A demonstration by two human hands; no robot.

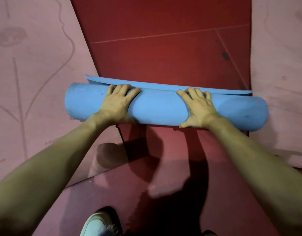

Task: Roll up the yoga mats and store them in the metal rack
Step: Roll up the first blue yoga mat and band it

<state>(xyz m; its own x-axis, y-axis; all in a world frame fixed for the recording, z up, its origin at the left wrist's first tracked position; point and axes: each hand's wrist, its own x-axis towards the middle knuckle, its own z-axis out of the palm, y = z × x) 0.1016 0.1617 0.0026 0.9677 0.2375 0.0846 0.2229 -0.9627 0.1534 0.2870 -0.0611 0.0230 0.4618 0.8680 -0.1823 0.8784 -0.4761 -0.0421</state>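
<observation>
A blue yoga mat (160, 108) lies across the middle of the view, rolled into a thick roll, with only a short strip of its free end (163, 86) still flat behind the roll. My left hand (117, 103) presses on top of the roll left of centre, fingers spread over its far side. On the right half, my right hand (199, 108) presses the same way, thumb down on the near side. The roll rests on a red mat (163, 53) that stretches away from me. No metal rack is in view.
A pink mat (36, 74) with a faint flower pattern lies to the left, and another pink mat (279, 82) to the right. A further pink mat (112, 193) lies below the roll. My light shoe (99, 225) shows at the bottom edge.
</observation>
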